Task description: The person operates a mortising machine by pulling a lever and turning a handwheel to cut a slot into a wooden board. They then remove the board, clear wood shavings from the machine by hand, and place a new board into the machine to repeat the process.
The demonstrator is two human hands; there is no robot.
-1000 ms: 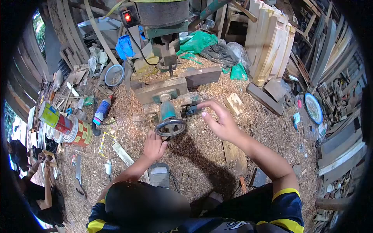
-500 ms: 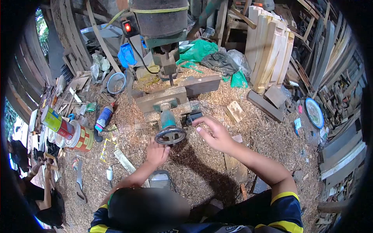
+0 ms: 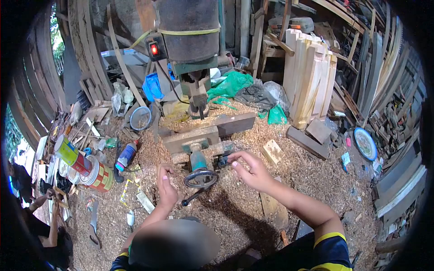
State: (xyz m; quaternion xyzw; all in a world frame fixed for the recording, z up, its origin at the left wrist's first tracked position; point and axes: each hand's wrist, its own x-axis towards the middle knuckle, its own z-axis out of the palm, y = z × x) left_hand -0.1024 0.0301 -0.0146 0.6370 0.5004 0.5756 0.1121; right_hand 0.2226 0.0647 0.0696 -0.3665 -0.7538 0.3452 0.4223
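In front of me stands a green drilling machine [image 3: 192,36] with a lit red switch [image 3: 154,49]. Its bit [image 3: 201,112] points down just above a wooden board [image 3: 237,125], which rests behind a wooden jaw block [image 3: 192,140] on the vise. Below that is a metal handwheel [image 3: 186,180] with a crank handle [image 3: 194,197]. My left hand [image 3: 167,192] is raised left of the wheel, fingers slightly bent, apart from it and holding nothing. On the other side my right hand [image 3: 253,170] has thumb and fingers spread, fingertips close to a dark vise part [image 3: 223,160]; touching cannot be made out.
Wood shavings cover the ground. Buckets [image 3: 100,177], a bottle [image 3: 126,156] and a handsaw [image 3: 94,223] are at left, near another person [image 3: 49,226]. A block with holes [image 3: 271,152], a beam [image 3: 307,142] and stacked wood [image 3: 312,81] lie to the right.
My left hand has come off the handwheel and moved left and down. The crank handle now shows below the wheel. My right hand stays near the vise, and the camera view has shifted slightly.
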